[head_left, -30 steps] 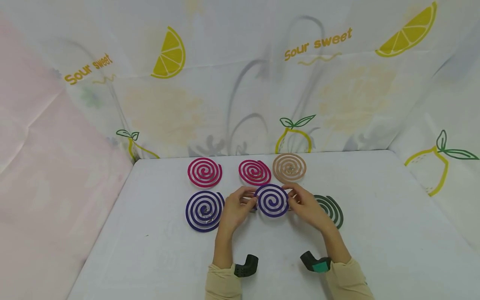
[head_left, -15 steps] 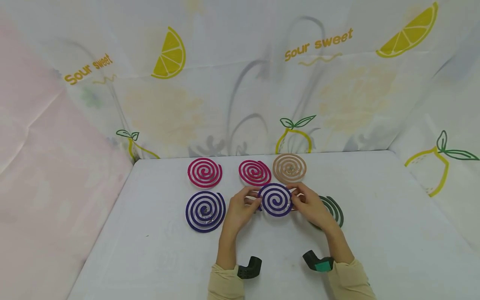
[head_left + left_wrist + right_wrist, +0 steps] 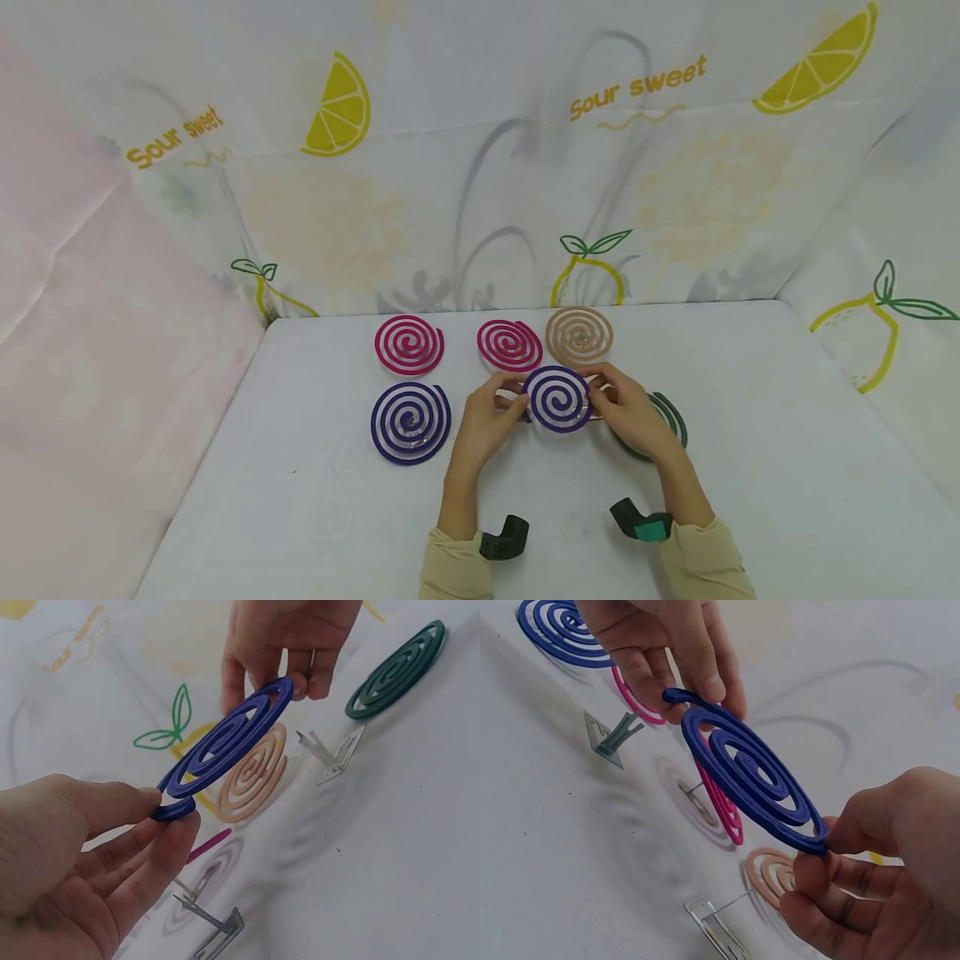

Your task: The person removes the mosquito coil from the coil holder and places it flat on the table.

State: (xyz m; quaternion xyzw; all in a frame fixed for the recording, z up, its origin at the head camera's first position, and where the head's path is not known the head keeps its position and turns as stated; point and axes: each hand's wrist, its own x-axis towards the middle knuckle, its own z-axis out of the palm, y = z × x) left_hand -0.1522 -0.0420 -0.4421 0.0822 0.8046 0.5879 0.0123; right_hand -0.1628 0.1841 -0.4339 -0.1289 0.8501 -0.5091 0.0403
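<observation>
A blue-purple mosquito coil hangs above the table, tilted, between my two hands. My left hand pinches its outer end between thumb and fingers. On the opposite rim, my right hand pinches it with thumb and fingertips. In the right wrist view the spiral appears whole, its rings evenly spaced. Below it, two small metal coil stands with upright prongs are on the table: one stand lies toward my left hand, the other stand toward my right.
Behind the hands lie two pink coils and a tan coil. Another purple coil rests left of my left hand. A dark green coil is partly hidden by my right hand. A printed cloth rises at the back.
Both hands have shifted slightly to the right, carrying the purple coil along between them. The coils on the table have stayed in place.
</observation>
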